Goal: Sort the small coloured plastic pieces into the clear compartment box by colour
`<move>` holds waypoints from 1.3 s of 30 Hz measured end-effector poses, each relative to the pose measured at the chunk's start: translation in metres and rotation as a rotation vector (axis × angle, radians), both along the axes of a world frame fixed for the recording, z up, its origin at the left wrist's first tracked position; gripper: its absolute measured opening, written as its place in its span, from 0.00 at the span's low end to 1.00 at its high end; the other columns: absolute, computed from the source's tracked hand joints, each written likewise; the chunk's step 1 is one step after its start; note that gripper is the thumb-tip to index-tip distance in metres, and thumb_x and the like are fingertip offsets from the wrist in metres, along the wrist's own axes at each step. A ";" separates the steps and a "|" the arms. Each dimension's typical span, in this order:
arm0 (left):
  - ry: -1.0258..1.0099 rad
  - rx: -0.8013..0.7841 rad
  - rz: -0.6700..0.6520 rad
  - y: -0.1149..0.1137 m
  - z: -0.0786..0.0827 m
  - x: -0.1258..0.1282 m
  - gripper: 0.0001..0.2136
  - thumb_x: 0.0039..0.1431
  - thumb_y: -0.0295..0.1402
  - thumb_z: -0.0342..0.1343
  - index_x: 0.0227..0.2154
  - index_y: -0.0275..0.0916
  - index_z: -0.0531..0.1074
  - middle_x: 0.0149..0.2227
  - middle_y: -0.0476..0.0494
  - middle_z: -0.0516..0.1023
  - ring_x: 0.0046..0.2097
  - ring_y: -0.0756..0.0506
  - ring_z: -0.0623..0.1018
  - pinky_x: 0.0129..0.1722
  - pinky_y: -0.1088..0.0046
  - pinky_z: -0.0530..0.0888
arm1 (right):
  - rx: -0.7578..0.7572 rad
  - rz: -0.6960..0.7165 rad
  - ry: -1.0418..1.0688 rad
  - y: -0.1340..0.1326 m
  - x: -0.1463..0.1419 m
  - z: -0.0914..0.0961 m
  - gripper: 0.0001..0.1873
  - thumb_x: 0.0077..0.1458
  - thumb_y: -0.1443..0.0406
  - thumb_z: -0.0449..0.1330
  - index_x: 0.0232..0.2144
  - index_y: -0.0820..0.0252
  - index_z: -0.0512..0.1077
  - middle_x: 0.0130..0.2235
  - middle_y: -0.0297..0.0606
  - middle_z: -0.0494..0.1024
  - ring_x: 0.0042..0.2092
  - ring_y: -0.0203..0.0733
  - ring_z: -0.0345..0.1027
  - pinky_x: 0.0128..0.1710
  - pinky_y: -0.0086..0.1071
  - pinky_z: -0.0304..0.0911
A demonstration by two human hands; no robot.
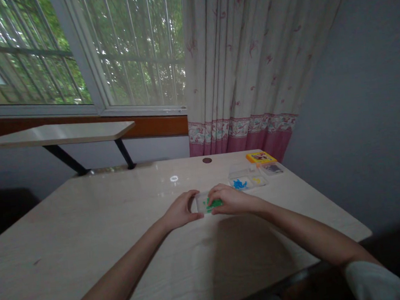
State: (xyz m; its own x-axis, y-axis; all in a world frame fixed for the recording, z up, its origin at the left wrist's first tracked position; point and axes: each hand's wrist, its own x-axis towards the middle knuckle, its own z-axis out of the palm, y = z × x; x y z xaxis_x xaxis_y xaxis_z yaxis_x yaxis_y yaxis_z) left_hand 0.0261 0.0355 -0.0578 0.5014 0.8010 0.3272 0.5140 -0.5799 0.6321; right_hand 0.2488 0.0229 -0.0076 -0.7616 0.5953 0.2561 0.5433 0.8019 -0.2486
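Note:
A small clear plastic box (202, 202) with green pieces (214, 204) in it lies on the light wooden table (123, 230), in the middle of the view. My left hand (180, 210) grips the box at its left end, fingers curled round it. My right hand (229, 198) lies over its right side, fingers closed on the box and partly covering the green pieces. Both forearms reach in from the lower edge.
Behind my right hand lie several more clear boxes, one with blue pieces (239, 183), one with yellow (257, 180), and a yellow carton (260, 157). A cable hole (207, 160) sits near the table's far edge. A curtain (248, 63), window and second table (56, 133) stand beyond.

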 end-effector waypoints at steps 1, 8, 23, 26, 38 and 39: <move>-0.009 -0.002 -0.006 0.000 0.000 0.000 0.31 0.37 0.40 0.62 0.46 0.36 0.61 0.47 0.38 0.68 0.47 0.41 0.69 0.49 0.63 0.64 | -0.010 -0.013 -0.035 0.003 -0.001 0.005 0.15 0.42 0.60 0.63 0.33 0.62 0.72 0.40 0.42 0.71 0.46 0.42 0.62 0.46 0.33 0.56; -0.054 -0.054 -0.041 -0.002 0.000 0.000 0.38 0.38 0.39 0.63 0.52 0.38 0.51 0.45 0.39 0.67 0.46 0.41 0.69 0.47 0.62 0.65 | -0.057 -0.042 -0.214 0.016 -0.009 0.014 0.29 0.36 0.62 0.64 0.43 0.66 0.66 0.39 0.45 0.72 0.42 0.45 0.65 0.41 0.33 0.59; 0.067 0.043 -0.054 -0.007 0.008 -0.002 0.29 0.46 0.39 0.57 0.51 0.38 0.56 0.45 0.39 0.68 0.47 0.42 0.69 0.48 0.63 0.63 | -0.010 -0.459 -0.086 -0.006 0.188 0.063 0.35 0.37 0.68 0.59 0.52 0.62 0.61 0.53 0.45 0.64 0.53 0.50 0.58 0.53 0.41 0.53; 0.098 0.051 -0.058 -0.004 0.009 -0.001 0.29 0.45 0.39 0.58 0.50 0.37 0.58 0.46 0.38 0.68 0.46 0.41 0.68 0.47 0.62 0.64 | -0.111 -0.582 -0.123 -0.008 0.242 0.041 0.34 0.36 0.68 0.58 0.50 0.65 0.63 0.51 0.48 0.66 0.50 0.50 0.61 0.51 0.40 0.57; -0.051 -0.149 -0.007 0.031 0.001 0.073 0.42 0.37 0.40 0.63 0.55 0.33 0.49 0.45 0.35 0.67 0.45 0.41 0.69 0.47 0.61 0.63 | -0.137 -0.594 -0.063 0.003 0.278 -0.014 0.32 0.33 0.73 0.50 0.46 0.60 0.68 0.47 0.44 0.69 0.49 0.46 0.63 0.50 0.38 0.58; -0.044 -0.156 0.013 0.033 0.002 0.084 0.45 0.36 0.40 0.63 0.56 0.32 0.46 0.46 0.33 0.66 0.46 0.40 0.69 0.47 0.61 0.63 | -0.130 -0.597 -0.059 0.006 0.277 -0.014 0.32 0.33 0.73 0.50 0.46 0.60 0.69 0.47 0.43 0.69 0.48 0.46 0.63 0.50 0.38 0.58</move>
State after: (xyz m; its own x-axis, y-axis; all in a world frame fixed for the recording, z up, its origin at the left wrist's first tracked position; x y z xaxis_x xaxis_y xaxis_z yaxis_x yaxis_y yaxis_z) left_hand 0.1100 0.0687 -0.0560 0.4788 0.8500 0.2196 0.4904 -0.4664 0.7361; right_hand 0.5258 0.0291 -0.0216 -0.2978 0.9470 0.1201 0.9050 0.3201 -0.2802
